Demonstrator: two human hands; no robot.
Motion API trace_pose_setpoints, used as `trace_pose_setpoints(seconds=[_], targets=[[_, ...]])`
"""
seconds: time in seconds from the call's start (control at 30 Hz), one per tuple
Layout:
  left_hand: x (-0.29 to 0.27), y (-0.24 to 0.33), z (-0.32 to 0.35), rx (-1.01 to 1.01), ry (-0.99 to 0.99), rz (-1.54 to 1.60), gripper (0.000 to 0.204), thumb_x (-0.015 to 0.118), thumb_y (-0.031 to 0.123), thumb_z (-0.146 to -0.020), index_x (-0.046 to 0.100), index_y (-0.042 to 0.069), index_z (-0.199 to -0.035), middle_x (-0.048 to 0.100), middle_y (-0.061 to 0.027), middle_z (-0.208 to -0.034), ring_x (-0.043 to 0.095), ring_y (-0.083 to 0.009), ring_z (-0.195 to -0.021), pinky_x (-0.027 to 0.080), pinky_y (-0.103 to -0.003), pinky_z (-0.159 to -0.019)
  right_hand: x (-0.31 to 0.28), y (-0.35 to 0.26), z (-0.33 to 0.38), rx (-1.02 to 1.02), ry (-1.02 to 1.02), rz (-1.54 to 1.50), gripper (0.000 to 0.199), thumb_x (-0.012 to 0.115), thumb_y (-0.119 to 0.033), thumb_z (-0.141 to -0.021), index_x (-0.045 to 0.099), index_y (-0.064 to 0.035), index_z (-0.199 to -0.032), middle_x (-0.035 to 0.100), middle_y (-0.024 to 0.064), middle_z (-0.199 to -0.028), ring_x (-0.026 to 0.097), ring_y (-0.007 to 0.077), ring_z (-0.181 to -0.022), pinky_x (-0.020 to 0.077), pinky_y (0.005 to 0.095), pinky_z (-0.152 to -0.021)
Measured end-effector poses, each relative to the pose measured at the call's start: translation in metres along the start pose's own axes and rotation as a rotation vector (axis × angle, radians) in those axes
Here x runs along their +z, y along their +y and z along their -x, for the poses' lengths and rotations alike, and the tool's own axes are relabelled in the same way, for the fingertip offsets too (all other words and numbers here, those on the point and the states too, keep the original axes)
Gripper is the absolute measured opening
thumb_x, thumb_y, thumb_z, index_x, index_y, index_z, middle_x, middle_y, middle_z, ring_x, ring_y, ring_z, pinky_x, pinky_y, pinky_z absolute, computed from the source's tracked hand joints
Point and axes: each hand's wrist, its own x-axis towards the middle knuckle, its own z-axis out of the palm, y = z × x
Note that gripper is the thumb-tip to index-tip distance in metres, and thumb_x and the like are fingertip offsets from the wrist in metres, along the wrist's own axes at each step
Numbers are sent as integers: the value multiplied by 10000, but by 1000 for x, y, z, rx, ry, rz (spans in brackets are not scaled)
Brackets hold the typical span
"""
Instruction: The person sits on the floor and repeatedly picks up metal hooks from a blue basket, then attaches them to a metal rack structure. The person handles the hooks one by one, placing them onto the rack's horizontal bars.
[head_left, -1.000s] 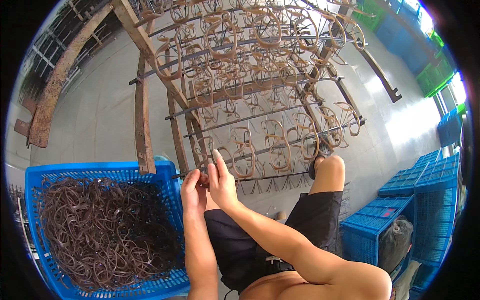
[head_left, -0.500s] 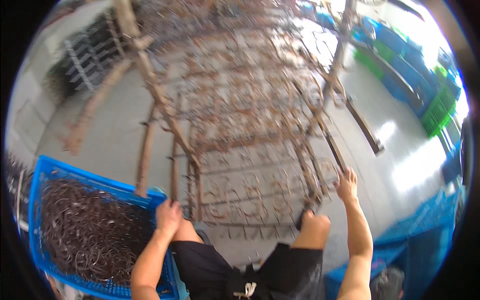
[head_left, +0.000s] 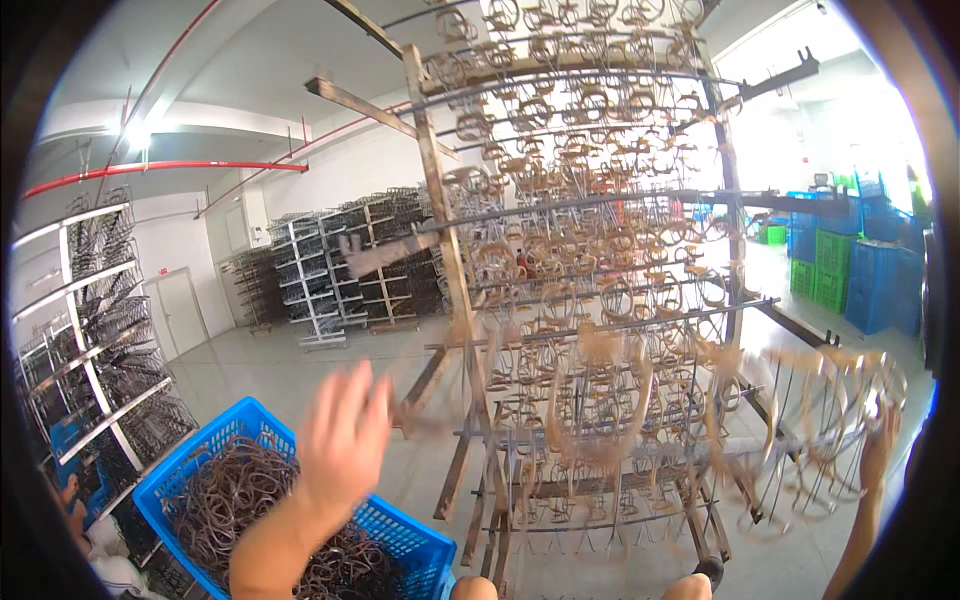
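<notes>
My left hand [head_left: 345, 430] is raised above the near edge of a blue crate [head_left: 240, 412], blurred, its fingers stretched out with nothing in them. Inside the crate is a heap of thin dark-brown curved hoops [head_left: 225, 490]. At the far right, my right hand [head_left: 880, 445] is closed around the end of a metal hanging rod [head_left: 810, 440]. Brown hoops [head_left: 745, 410] hang along this rod, which spans the front of a tall rack [head_left: 465, 300], its left part blurred. Many similar hoops fill the rack's tiers.
Metal arms [head_left: 800, 205] stick out from the rack's sides. More loaded racks [head_left: 340, 255] stand at the back left, and another [head_left: 100, 330] at the near left. Blue and green crates [head_left: 830, 265] are stacked at the right. Part of another person [head_left: 95, 540] shows at the lower left.
The view has tilted up from the floor to the rack. My left hand has risen from beside the crate; my right hand has moved outward and now holds a rod of hoops.
</notes>
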Motion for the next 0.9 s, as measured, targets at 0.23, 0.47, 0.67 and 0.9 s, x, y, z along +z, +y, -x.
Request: trace_pose_setpoints(seconds=[0.23, 0.47, 0.67, 0.9], targets=[[12, -146, -212, -188, 341, -5, 308, 604, 206, -816, 593, 64, -1089, 595, -133, -1032, 586, -300, -923, 487, -380, -761, -44, -84, -193, 53, 185, -254, 407, 474, 8, -836, 478, -51, -1238, 520, 182, -1151, 467, 363, -1081, 348, 426, -942], [37, -221, -288, -364, 149, 39, 296, 650, 288, -770, 664, 42, -935, 644, -170, -908, 613, -329, -885, 481, -396, -784, -99, -110, -366, -166, 359, -429, 321, 483, -76, -880, 506, -2, -1192, 574, 170, -1055, 543, 303, -980, 407, 383, -853], [71, -223, -291, -466, -78, 219, 291, 652, 282, -727, 669, 38, -884, 641, -152, -782, 617, -272, -754, 463, -357, -683, -65, -101, -483, -472, 551, -427, 290, 597, -99, -835, 562, -39, -1116, 590, 110, -878, 567, 276, -851, 450, 319, -759], [61, -320, -261, -303, 203, 178, 330, 565, 5, -784, 560, 17, -1114, 588, -99, -1018, 558, -191, -929, 425, -293, -858, -21, -147, -550, -30, 681, -98, 348, 598, -263, -836, 511, -216, -1169, 526, 70, -999, 523, 255, -1012, 421, 370, -851]])
